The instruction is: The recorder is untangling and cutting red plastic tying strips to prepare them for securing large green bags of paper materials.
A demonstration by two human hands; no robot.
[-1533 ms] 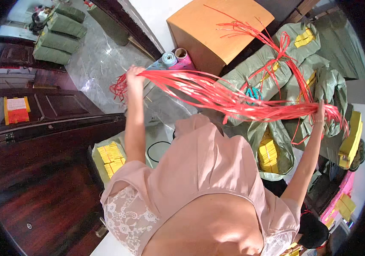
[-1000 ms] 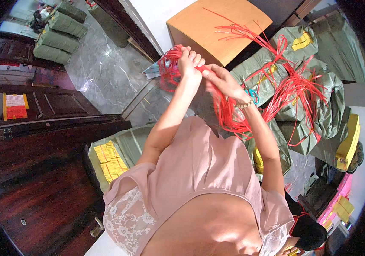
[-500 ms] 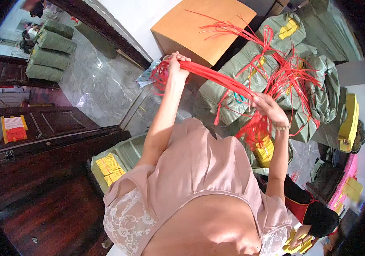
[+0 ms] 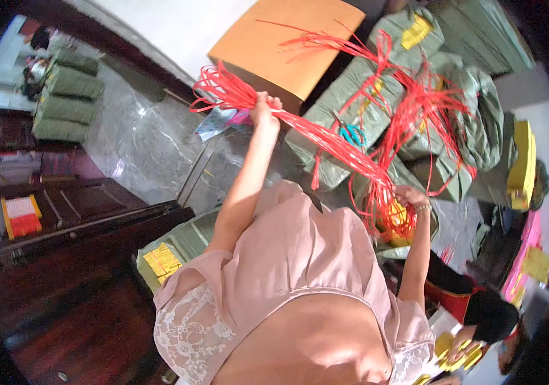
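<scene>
A long bundle of thin red plastic strips [image 4: 335,146] stretches slantwise between my two hands. My left hand [image 4: 265,110] is wrapped round its upper left part, and the looped end fans out beyond the fist. At the lower right, my right hand [image 4: 412,195] closes on the other end, with loose strips hanging by the fingers. More red strips [image 4: 419,109] lie in a tangle over the green wrapped bales to the right. On the nearest green bale [image 4: 313,142], just behind the bundle, rests a pair of scissors with blue handles [image 4: 353,135].
An orange-tan box [image 4: 281,45] stands beyond my left hand. Yellow bundles [image 4: 162,262] sit on a green bale at left, beside a dark wooden door [image 4: 76,289]. At the lower right a co-worker's hand [image 4: 460,346] is by yellow pieces. More green bales [image 4: 66,106] stand far left.
My right hand has moved down and toward me along the bundle. The looped end past my left hand has swung up and spread, and the blue scissor handles show more fully.
</scene>
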